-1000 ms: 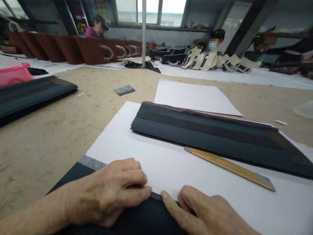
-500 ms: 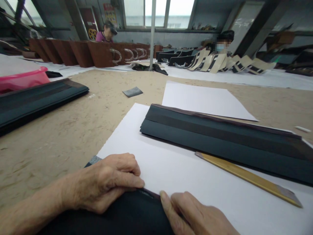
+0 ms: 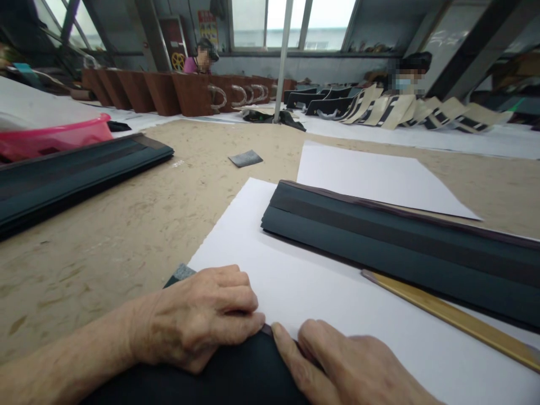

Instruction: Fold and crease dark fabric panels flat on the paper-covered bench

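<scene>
My left hand (image 3: 202,320) rests with curled fingers on the far edge of a dark sheet (image 3: 244,377) at the bottom of the view, pressing its folded rim. My right hand (image 3: 350,365) sits beside it, thumb and fingers pinched along the same edge, and the two hands almost touch. The dark sheet lies on a large white paper (image 3: 320,292). Farther back on that paper lies a stack of dark folded sheets (image 3: 396,242), with a long yellow ruler (image 3: 455,320) in front of it.
A second white paper (image 3: 375,174) lies behind the stack on the tan table (image 3: 126,219). Another dark stack (image 3: 71,174) and a pink tub (image 3: 54,135) are at the left. A small grey scrap (image 3: 245,158) lies mid-table. Two people sit at the far end behind brown and beige pieces.
The view has drifted left, so everything shifts right in the picture. Both hands stay on the dark sheet's edge, with my right thumb now closer to my left fingers.
</scene>
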`<state>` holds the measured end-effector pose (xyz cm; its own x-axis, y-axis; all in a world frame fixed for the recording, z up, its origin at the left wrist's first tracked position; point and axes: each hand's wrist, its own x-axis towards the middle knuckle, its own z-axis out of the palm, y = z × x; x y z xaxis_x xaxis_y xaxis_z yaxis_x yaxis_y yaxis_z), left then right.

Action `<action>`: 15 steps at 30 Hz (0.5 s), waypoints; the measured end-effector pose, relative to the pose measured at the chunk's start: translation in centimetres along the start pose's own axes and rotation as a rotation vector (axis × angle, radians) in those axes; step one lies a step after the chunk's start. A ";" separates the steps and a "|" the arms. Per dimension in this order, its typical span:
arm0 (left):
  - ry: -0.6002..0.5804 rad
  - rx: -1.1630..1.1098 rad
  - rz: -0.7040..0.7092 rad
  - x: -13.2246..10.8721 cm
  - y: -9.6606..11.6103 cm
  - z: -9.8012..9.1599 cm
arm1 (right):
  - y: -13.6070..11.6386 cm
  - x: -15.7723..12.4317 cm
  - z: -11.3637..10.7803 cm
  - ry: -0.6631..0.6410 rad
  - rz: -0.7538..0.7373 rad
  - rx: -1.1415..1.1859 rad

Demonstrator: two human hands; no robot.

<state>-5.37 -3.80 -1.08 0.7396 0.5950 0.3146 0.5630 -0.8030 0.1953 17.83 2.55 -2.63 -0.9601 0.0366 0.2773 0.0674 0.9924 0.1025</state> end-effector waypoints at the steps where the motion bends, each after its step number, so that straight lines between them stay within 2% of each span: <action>1: -0.004 0.013 0.011 0.0 0.0 0.0 | -0.2 0.4 0.3 0.024 0.013 0.012; 4: -0.011 0.068 0.047 0.1 0.1 0.0 | -0.7 1.2 1.3 0.087 0.034 0.051; 7: -0.015 0.079 0.054 -0.1 0.0 -0.2 | -0.9 1.3 2.0 0.095 0.032 0.065; 12: 0.071 -0.101 -0.066 -1.9 -0.6 -0.9 | -0.7 1.2 2.1 0.155 0.010 0.002; 15: 0.087 -0.121 -0.100 -3.1 -0.8 -1.4 | -0.5 1.2 2.0 0.142 -0.013 -0.007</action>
<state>-8.58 -5.04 -0.91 0.6447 0.6710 0.3663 0.5793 -0.7414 0.3386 16.08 2.36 -4.21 -0.9129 0.0062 0.4080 0.0575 0.9919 0.1135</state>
